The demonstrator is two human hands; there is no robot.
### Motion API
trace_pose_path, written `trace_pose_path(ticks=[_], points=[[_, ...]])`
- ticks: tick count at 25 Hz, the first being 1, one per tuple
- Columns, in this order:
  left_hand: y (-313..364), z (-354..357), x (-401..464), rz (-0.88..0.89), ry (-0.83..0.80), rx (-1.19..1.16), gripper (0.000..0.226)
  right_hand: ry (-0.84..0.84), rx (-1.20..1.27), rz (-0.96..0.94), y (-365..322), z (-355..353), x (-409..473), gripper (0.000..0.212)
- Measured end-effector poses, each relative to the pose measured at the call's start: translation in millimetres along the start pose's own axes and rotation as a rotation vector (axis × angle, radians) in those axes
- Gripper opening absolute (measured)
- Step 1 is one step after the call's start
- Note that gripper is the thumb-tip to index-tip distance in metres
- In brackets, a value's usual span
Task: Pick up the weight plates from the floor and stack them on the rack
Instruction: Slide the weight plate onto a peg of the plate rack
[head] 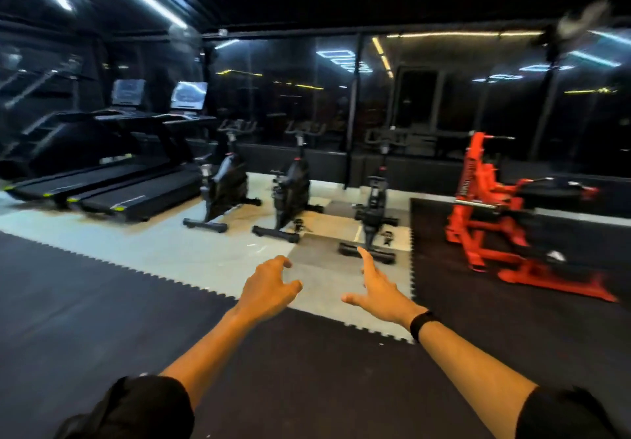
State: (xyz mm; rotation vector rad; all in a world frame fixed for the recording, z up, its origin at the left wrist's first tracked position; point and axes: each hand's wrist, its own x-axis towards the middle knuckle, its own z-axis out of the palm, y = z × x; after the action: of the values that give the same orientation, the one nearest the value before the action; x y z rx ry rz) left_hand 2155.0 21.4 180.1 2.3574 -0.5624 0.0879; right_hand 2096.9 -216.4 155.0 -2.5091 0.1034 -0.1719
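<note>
Orange-red frame: a painted steel machine [491, 213] stands on the dark mat to the right; every place below is given from it.
Head view, left hand: the left hand [269, 288] reaches forward well to the left of the frame, fingers loosely curled and spread, holding nothing.
Head view, right hand: the right hand [379, 288] is nearer the frame, fingers straight and apart, forefinger stretched ahead, also empty; a black band [422, 324] sits on that wrist.
Weight plates: none can be made out on the floor; a dark shape behind the frame's right side might be a bench or plates, too blurred to tell.
Rack: I cannot tell whether the frame is the rack or some other machine.
Other gear: three exercise bikes [290, 192] stand left of the frame, and two treadmills [112, 185] farther left.
Floor: the pale floor [191, 250] left of the frame meets the jagged edge of the black mat [85, 319].
Risk: that mat edge could catch a foot while walking with eyes on the hands; heading for the wrong machine would waste the trip.
Hard to see: the room is dim, the picture smeared, the glass wall full of reflections.
</note>
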Motion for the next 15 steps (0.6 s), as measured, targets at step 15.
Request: trace_pose_path(ticks=[15], points=[[461, 377, 18, 0.744, -0.555, -0.179, 0.021, 0.573, 0.008, 0.817, 341, -278, -325, 0.1]])
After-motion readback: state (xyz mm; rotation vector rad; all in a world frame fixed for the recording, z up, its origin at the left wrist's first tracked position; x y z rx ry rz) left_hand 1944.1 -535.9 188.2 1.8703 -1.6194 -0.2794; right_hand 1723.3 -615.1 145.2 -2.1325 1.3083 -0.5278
